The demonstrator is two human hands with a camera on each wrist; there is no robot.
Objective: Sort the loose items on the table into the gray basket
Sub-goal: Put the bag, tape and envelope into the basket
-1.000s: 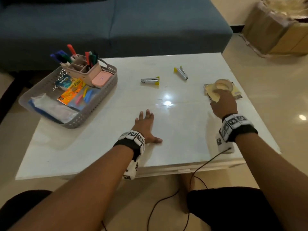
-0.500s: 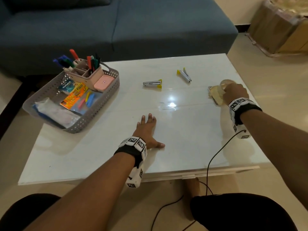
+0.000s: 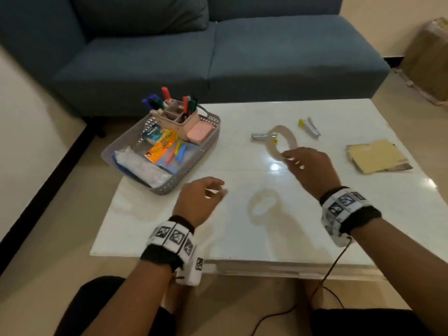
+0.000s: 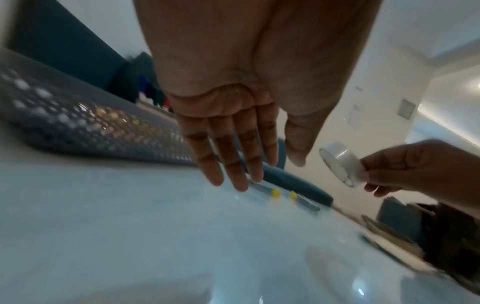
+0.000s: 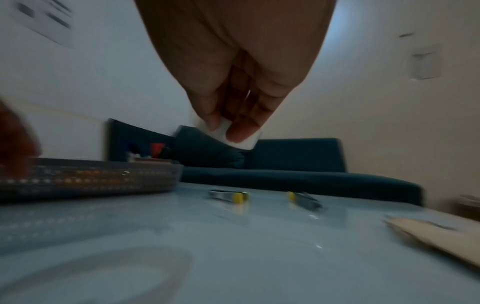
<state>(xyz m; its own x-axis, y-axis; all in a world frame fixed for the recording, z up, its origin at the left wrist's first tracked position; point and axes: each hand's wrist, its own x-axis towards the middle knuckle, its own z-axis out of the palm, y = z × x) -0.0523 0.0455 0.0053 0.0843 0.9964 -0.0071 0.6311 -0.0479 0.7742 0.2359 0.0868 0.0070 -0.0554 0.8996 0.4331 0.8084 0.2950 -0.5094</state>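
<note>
Holding a roll of tape (image 3: 282,141) by its near rim, the right hand (image 3: 308,168) pinches it between thumb and fingers (image 5: 239,131) above the middle of the table (image 3: 242,229), the ring standing on edge. The left hand (image 3: 197,202) hovers nearer the basket (image 3: 169,185), fingers loosely spread, holding nothing. From the tape, the basket lies to the left, so the carry looks like a leftward sweep. Beyond the tape lie two staplers (image 3: 263,136) (image 3: 310,126) on the table; right of it, a tan pad (image 3: 375,157).
</note>
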